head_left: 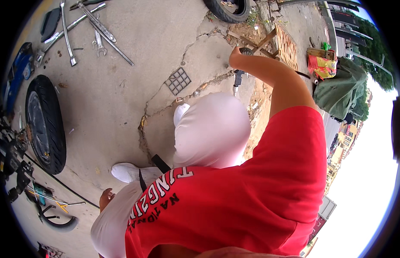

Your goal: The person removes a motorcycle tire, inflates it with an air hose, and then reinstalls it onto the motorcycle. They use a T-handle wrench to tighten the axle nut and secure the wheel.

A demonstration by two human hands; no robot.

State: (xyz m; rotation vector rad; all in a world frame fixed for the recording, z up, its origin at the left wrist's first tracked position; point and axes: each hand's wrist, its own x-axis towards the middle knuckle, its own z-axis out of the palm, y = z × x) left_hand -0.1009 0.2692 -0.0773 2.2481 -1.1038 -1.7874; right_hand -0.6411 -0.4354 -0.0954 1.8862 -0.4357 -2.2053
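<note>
Your right hand (235,58) is clenching a black tool (238,78) near the pavement edge (217,56); left hand (106,199) grip I can't tell.

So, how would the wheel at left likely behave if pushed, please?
The wheel is probably heavy, its tyre fitted round a rim. Its round outline could let it roll if upright; its grooved tread seems unlikely to slip.

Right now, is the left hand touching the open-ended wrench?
No, the left hand is beside the white trouser leg, with bare concrete between it and the open-ended wrench.
</note>
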